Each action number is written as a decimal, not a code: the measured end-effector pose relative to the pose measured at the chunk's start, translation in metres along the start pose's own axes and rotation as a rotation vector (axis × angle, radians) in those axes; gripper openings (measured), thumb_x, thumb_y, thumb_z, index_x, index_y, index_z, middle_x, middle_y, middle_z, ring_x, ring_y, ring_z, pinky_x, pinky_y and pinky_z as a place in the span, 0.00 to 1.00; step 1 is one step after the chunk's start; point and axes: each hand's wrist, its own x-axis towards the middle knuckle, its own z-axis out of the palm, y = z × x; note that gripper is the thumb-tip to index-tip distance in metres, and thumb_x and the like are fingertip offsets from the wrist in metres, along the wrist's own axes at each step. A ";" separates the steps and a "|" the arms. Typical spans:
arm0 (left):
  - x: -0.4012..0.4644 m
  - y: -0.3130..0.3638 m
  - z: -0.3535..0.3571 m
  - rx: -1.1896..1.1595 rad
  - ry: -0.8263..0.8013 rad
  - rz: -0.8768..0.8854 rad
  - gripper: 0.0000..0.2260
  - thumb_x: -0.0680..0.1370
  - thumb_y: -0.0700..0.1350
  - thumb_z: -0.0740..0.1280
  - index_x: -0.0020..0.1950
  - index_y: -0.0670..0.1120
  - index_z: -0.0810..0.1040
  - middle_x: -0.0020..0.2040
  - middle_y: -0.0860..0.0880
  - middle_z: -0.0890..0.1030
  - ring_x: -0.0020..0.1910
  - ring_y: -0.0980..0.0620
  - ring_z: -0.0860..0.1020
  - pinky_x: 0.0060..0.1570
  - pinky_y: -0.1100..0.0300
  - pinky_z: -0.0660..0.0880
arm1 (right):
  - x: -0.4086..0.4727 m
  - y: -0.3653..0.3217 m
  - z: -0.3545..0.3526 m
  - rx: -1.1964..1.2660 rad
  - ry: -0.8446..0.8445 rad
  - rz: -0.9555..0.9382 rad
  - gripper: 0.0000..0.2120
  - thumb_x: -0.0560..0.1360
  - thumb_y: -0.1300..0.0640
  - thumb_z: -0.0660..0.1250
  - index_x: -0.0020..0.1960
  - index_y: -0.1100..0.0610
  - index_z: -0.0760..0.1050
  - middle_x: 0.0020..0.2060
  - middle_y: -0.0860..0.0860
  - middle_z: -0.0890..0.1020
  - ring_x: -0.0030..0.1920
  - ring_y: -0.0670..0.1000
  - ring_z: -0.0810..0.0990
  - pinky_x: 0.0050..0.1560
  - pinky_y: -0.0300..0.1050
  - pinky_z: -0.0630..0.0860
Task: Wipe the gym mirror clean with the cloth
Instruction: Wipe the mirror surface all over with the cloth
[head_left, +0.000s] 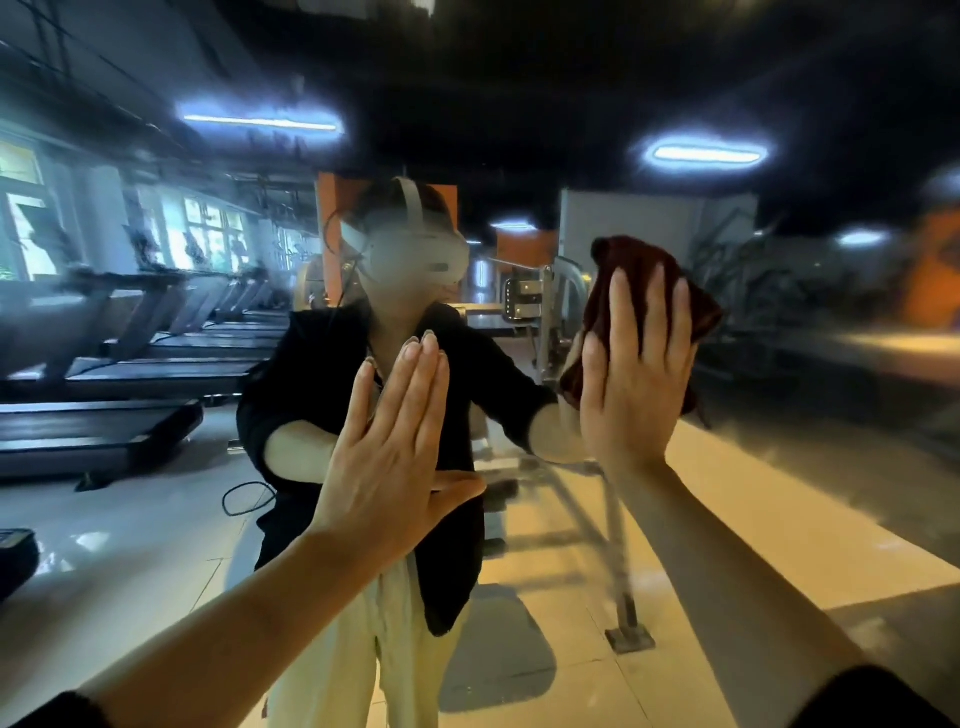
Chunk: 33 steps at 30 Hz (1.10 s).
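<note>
Wiping underway on the gym mirror (779, 364), judging by the haze and smears across most of the glass, heaviest right of the cloth (644, 280). Right hand (636, 364) flat, fingers straight, pressing the dark red cloth against the mirror. Left hand (387, 441) left of the cloth, spread flat on the glass, holding nothing. Little visibly clean yet; most of the surface probably left to do.
</note>
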 end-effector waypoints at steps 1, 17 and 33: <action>0.000 0.000 0.000 -0.009 0.007 0.001 0.47 0.77 0.70 0.52 0.80 0.35 0.48 0.82 0.39 0.45 0.81 0.42 0.46 0.78 0.39 0.50 | -0.019 0.001 0.000 0.003 -0.012 0.008 0.24 0.86 0.50 0.48 0.81 0.52 0.56 0.79 0.59 0.60 0.81 0.58 0.50 0.78 0.61 0.53; 0.000 0.004 0.003 -0.013 0.047 -0.010 0.49 0.76 0.68 0.62 0.80 0.35 0.45 0.81 0.38 0.44 0.81 0.41 0.45 0.78 0.39 0.44 | -0.116 0.056 -0.015 0.009 -0.106 0.092 0.24 0.86 0.47 0.45 0.79 0.56 0.59 0.79 0.60 0.58 0.80 0.59 0.49 0.79 0.59 0.51; 0.001 0.001 0.004 -0.067 0.086 -0.003 0.48 0.76 0.69 0.58 0.80 0.36 0.45 0.81 0.39 0.44 0.81 0.42 0.44 0.78 0.43 0.41 | -0.203 -0.039 0.003 0.049 -0.223 0.000 0.25 0.87 0.46 0.47 0.81 0.50 0.51 0.80 0.58 0.55 0.81 0.59 0.46 0.79 0.59 0.50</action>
